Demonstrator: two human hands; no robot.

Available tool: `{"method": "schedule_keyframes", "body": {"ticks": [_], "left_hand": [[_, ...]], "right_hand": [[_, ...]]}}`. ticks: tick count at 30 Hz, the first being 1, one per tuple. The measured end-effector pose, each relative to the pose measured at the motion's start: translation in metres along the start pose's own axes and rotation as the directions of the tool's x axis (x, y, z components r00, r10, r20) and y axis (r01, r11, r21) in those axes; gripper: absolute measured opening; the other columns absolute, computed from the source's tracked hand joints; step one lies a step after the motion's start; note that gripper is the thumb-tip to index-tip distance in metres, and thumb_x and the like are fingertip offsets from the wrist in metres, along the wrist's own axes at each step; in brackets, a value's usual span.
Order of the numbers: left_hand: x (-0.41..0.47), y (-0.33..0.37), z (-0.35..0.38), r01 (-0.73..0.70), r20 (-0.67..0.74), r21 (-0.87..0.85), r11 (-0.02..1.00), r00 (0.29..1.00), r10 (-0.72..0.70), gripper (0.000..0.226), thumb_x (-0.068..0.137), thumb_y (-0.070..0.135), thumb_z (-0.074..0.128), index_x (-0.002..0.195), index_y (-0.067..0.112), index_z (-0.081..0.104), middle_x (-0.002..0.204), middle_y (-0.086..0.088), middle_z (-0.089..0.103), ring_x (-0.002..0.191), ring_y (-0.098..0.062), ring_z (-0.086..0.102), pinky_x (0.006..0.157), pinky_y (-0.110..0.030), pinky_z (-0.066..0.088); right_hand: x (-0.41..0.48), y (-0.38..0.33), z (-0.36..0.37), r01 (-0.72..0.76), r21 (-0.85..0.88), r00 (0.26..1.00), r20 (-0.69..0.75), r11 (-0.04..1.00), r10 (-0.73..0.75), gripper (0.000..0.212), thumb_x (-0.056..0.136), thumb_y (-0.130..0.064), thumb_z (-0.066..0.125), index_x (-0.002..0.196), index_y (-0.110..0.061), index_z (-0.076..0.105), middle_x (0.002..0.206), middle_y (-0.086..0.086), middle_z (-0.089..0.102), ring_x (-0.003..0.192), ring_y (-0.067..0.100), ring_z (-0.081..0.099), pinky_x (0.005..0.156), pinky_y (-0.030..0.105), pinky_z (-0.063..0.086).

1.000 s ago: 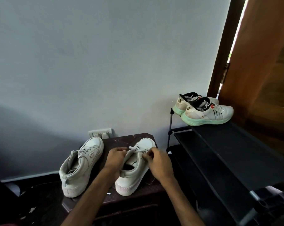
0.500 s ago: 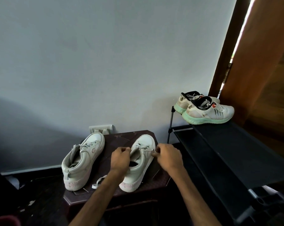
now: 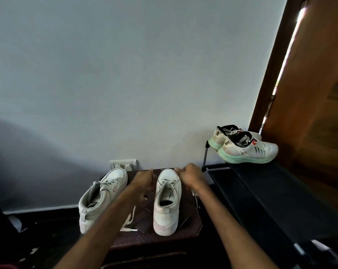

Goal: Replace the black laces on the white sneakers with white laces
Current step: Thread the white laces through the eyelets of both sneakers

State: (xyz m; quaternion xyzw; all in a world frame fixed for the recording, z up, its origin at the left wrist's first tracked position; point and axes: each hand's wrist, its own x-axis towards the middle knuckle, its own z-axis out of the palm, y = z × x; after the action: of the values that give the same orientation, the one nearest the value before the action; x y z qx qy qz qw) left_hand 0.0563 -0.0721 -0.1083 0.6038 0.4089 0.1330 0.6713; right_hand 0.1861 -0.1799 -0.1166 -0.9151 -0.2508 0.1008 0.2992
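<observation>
Lower centre: left hand (image 3: 143, 179) and right hand (image 3: 191, 176) each pinch a white lace (image 3: 166, 183) end beside the sneaker (image 3: 167, 206); draw both outward evenly (equal tails), keeping it flat.

Grey wall (image 3: 125, 74), socket (image 3: 122, 164) low down; dark low table (image 3: 183, 237); black rack (image 3: 261, 191) right; wooden door (image 3: 319, 94), daylight through gap (image 3: 292, 41).

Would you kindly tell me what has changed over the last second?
The left hand and right hand moved apart, from over the tongue toward the toe of the sneaker between them, drawing its white lace outward; it turned straighter. The other sneaker and mint-soled pair stayed.
</observation>
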Motion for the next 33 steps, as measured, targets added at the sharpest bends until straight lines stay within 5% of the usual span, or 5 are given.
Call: {"method": "schedule_keyframes", "body": {"ticks": [5, 13, 19, 25, 33], "left_hand": [[-0.035, 0.086, -0.016, -0.135, 0.068, -0.080, 0.988, 0.988, 0.141, 0.033, 0.101, 0.034, 0.046, 0.073, 0.018, 0.052, 0.075, 0.000, 0.060, 0.066, -0.016, 0.053, 0.062, -0.028, 0.043], [-0.113, 0.183, -0.028, -0.425, 0.049, -0.106, 0.899, 0.901, 0.431, 0.023, 0.098, 0.032, 0.053, 0.082, 0.020, 0.064, 0.089, 0.002, 0.065, 0.077, -0.014, 0.057, 0.069, -0.029, 0.048], [-0.159, 0.209, -0.045, -0.608, 0.015, -0.103, 0.787, 0.791, 0.612, 0.020, 0.095, 0.034, 0.056, 0.091, 0.022, 0.072, 0.102, 0.008, 0.065, 0.090, -0.012, 0.058, 0.071, -0.027, 0.043], [-0.179, 0.211, -0.059, -0.700, -0.056, -0.066, 0.711, 0.714, 0.698, 0.022, 0.095, 0.034, 0.055, 0.094, 0.024, 0.075, 0.116, 0.010, 0.064, 0.101, -0.014, 0.056, 0.078, -0.029, 0.043], [-0.183, 0.206, -0.055, -0.732, -0.029, -0.073, 0.678, 0.681, 0.732, 0.024, 0.097, 0.027, 0.053, 0.099, 0.020, 0.077, 0.121, 0.006, 0.066, 0.112, -0.017, 0.057, 0.093, -0.039, 0.048]], "right_hand": [[-0.011, -0.062, -0.099, 0.072, 0.616, 0.984, 0.086, 0.784, -0.158, 0.022, 0.098, -0.021, 0.058, 0.102, -0.001, 0.067, 0.076, 0.004, 0.060, 0.060, 0.010, 0.050, 0.066, 0.030, 0.057], [-0.048, -0.131, -0.192, 0.171, 0.885, 0.878, 0.063, 0.434, -0.474, 0.026, 0.102, -0.006, 0.043, 0.109, -0.005, 0.068, 0.102, 0.007, 0.073, 0.086, 0.016, 0.068, 0.085, 0.029, 0.055], [-0.078, -0.147, -0.212, 0.317, 0.794, 0.885, -0.051, 0.518, -0.462, 0.033, 0.092, 0.013, 0.044, 0.111, 0.002, 0.069, 0.104, 0.018, 0.073, 0.087, 0.023, 0.072, 0.082, 0.027, 0.058], [-0.099, -0.164, -0.227, 0.437, 0.523, 0.891, -0.145, 0.732, -0.429, 0.027, 0.096, -0.034, 0.059, 0.095, -0.013, 0.076, 0.080, 0.005, 0.076, 0.056, 0.011, 0.058, 0.055, 0.020, 0.043], [-0.102, -0.191, -0.221, 0.558, 0.376, 0.828, -0.204, 0.739, -0.522, 0.025, 0.097, -0.025, 0.057, 0.090, -0.013, 0.078, 0.098, -0.003, 0.069, 0.089, 0.008, 0.059, 0.071, 0.029, 0.053]]}}
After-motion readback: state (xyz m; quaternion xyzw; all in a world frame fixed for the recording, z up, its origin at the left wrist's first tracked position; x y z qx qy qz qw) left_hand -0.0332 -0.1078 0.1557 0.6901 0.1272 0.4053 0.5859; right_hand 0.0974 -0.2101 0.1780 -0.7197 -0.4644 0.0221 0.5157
